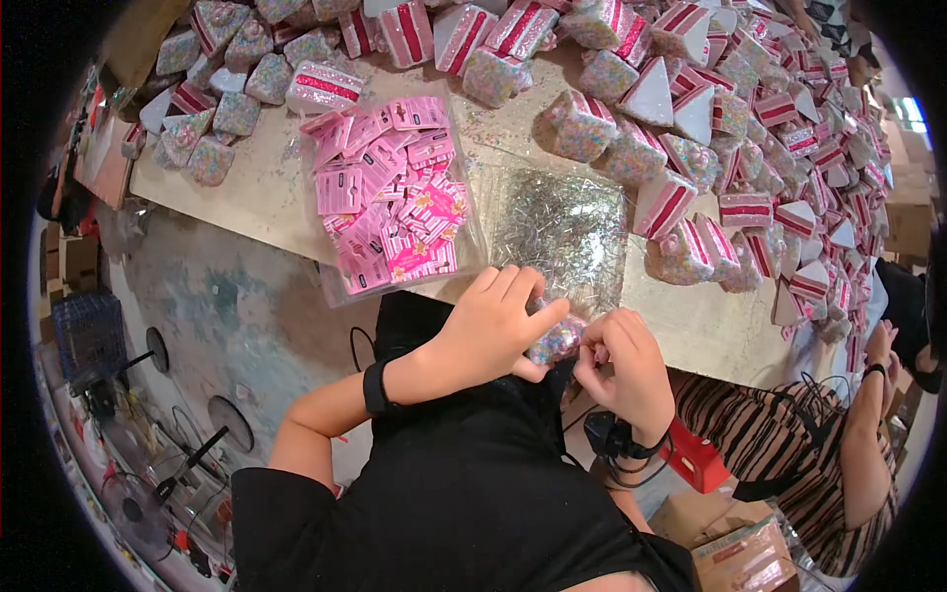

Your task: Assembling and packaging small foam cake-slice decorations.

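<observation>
My left hand (493, 326) and my right hand (623, 365) meet at the near edge of the table (247, 197). Between them they hold a small cake-slice toy (555, 338) covered in pastel sprinkles. My left hand grips it from the left with the thumb under it. My right hand pinches its right end with curled fingers. Just beyond the hands lies a clear bag of small silver metal pieces (562, 229). Left of that sits a clear bag of pink tags (390, 192).
Many cake-slice toys with red and white layers (750, 128) are heaped along the far and right side of the table. Another person in a striped top (789, 464) sits at my right. Fans (148, 474) and a crate (87, 335) stand on the floor at left.
</observation>
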`<action>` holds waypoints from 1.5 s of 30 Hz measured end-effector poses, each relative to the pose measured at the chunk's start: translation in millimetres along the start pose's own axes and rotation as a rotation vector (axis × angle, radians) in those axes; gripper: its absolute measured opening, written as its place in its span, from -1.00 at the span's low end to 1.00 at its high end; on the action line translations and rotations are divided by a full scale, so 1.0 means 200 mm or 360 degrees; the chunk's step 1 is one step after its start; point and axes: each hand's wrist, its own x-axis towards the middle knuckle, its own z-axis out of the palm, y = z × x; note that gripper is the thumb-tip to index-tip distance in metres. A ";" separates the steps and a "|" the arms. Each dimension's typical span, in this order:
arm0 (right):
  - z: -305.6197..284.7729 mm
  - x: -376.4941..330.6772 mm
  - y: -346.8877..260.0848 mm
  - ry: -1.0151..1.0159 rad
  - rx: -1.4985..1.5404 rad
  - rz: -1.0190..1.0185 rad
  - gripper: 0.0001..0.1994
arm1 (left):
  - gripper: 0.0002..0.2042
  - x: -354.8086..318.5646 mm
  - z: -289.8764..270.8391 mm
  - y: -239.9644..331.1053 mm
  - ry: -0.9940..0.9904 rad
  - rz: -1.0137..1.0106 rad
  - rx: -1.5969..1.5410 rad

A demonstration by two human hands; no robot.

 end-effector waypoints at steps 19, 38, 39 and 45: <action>-0.05 0.05 -0.06 -0.0119 -0.0134 0.0089 -0.76 | -0.27 0.00 0.01 0.01 0.0054 -0.0014 -0.0008; -0.10 0.14 -0.01 -0.0258 0.0065 0.0118 -0.81 | -0.30 0.04 0.02 0.03 0.0077 -0.0142 -0.0004; -0.10 0.15 -0.02 -0.0257 0.0025 0.0116 -0.81 | -0.30 0.04 0.02 0.03 0.0078 -0.0142 0.0006; -0.07 0.13 -0.12 -0.0161 -0.0542 -0.0050 -0.79 | -0.29 0.03 0.03 0.03 0.0109 -0.0157 -0.0039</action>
